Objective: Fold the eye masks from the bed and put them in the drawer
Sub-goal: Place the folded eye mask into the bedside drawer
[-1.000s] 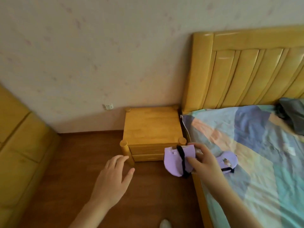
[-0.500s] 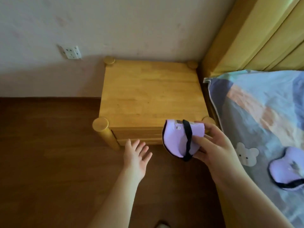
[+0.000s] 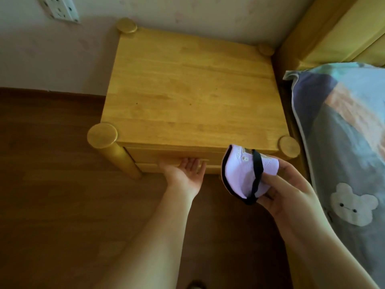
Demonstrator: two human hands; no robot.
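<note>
A lilac eye mask [image 3: 239,174] with a black edge and black strap is folded in half, and my right hand [image 3: 291,197] pinches it in front of the nightstand's right front corner. The wooden nightstand [image 3: 187,90] stands between the wall and the bed. Its top drawer [image 3: 150,156] is closed. My left hand [image 3: 183,174] is palm up at the drawer's lower edge, fingertips hooked into the gap under it and hidden there. No other eye mask is in view.
The bed with a patchwork sheet and a bear print [image 3: 343,142] runs along the right, the yellow headboard [image 3: 333,28] behind it. A wall socket [image 3: 60,7] is at the upper left. Brown wooden floor [image 3: 52,184] lies in front of the nightstand.
The view has closed in on the nightstand. My left hand has reached forward and turned palm up to the drawer's edge. My right hand still holds the folded mask; the second mask has left the view.
</note>
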